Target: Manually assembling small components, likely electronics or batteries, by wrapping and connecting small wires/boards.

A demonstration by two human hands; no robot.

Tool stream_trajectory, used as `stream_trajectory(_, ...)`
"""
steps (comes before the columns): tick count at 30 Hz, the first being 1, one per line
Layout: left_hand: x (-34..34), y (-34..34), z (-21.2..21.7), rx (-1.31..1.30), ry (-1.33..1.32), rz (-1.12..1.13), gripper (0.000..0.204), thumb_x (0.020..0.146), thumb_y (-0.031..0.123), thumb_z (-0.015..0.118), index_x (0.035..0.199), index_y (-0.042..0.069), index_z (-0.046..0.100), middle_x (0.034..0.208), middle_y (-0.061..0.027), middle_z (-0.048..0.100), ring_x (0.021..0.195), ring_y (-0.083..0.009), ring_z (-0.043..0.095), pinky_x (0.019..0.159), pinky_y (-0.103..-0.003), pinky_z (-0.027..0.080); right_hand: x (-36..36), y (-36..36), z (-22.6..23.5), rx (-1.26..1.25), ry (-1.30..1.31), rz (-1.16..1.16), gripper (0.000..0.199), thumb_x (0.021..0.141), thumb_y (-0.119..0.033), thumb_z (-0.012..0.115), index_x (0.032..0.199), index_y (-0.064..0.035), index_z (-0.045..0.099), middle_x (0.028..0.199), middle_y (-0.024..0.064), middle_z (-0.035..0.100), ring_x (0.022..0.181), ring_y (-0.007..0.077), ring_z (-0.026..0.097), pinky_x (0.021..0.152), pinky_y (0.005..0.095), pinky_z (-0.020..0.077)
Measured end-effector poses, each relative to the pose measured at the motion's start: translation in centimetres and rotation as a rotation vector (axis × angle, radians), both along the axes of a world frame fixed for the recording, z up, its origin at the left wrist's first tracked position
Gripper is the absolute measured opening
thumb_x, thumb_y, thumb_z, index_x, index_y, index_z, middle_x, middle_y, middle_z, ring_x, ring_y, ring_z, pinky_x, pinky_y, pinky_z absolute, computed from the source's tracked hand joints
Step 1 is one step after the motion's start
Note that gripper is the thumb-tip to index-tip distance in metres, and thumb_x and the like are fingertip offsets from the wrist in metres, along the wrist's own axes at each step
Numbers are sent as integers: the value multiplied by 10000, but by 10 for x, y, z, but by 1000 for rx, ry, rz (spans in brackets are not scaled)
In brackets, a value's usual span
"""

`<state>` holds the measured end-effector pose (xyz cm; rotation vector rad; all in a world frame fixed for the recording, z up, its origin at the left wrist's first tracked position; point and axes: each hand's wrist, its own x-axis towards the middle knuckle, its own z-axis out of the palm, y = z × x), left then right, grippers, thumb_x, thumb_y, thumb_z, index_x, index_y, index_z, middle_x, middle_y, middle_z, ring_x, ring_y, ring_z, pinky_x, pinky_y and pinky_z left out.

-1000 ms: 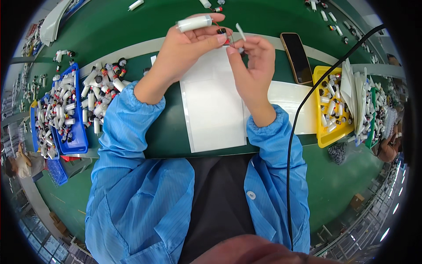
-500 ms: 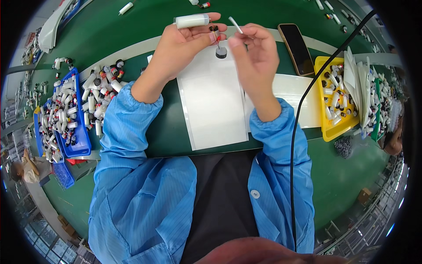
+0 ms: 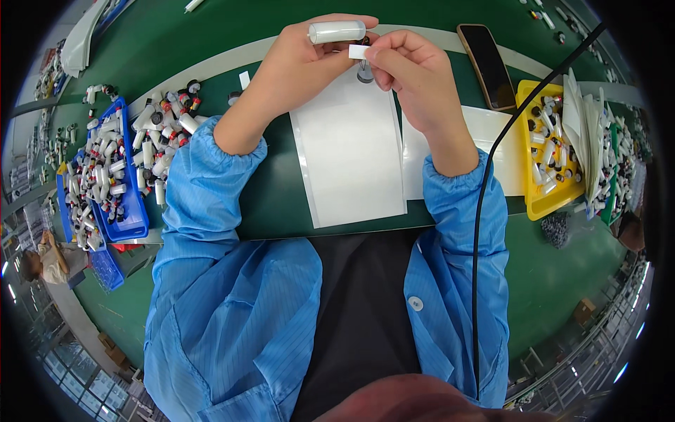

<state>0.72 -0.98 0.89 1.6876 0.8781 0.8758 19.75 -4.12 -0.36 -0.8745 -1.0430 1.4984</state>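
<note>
My left hand [image 3: 295, 67] is closed on a white translucent cylinder [image 3: 337, 32], which lies across its fingers. Below the cylinder hangs a round grey-and-black cap [image 3: 365, 73] on thin wires, partly covered by fingers. A small dark part that the wires lead to is mostly hidden. My right hand [image 3: 420, 74] pinches a small flat white strip [image 3: 359, 52] between thumb and forefinger. It holds the strip right by the wired part and the left fingertips; whether they touch, I cannot tell. Under both hands lies a white sheet [image 3: 351, 155].
At the left, a blue tray [image 3: 130, 218] and a pile of white cylinders [image 3: 151, 151] with dark and red ends crowd the bench. Rightward are a phone [image 3: 486, 67], a second white sheet [image 3: 492, 144] and a yellow tray [image 3: 545, 204] of similar parts. A black cable [image 3: 485, 183] crosses the right forearm.
My right hand has brought the white strip leftward and down to the wired part. The strip has turned from slanting upright to lying level. My left hand has shifted slightly right with the cylinder.
</note>
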Motion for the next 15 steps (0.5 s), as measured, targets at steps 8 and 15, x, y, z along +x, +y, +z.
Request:
stream_trajectory(8, -6, -1, 10, 23, 43, -111, 380, 914, 35, 665, 1292, 40, 633, 1142, -79, 695, 984, -130, 648, 875, -254, 515, 5, 1, -7, 40, -52, -42, 113, 853, -28, 685, 951, 21, 657, 816, 51, 662, 657, 62, 557, 565, 196, 423)
stream_trajectory(15, -9, 2, 15, -105, -87, -166, 355, 947, 68, 630, 1292, -13, 616, 1217, -113, 678, 1056, -168, 654, 932, -293, 530, 14, 5, -1, 237, -245, -14, 221, 851, -78, 746, 1033, -13, 640, 933, 56, 679, 819, 106, 645, 713, 227, 496)
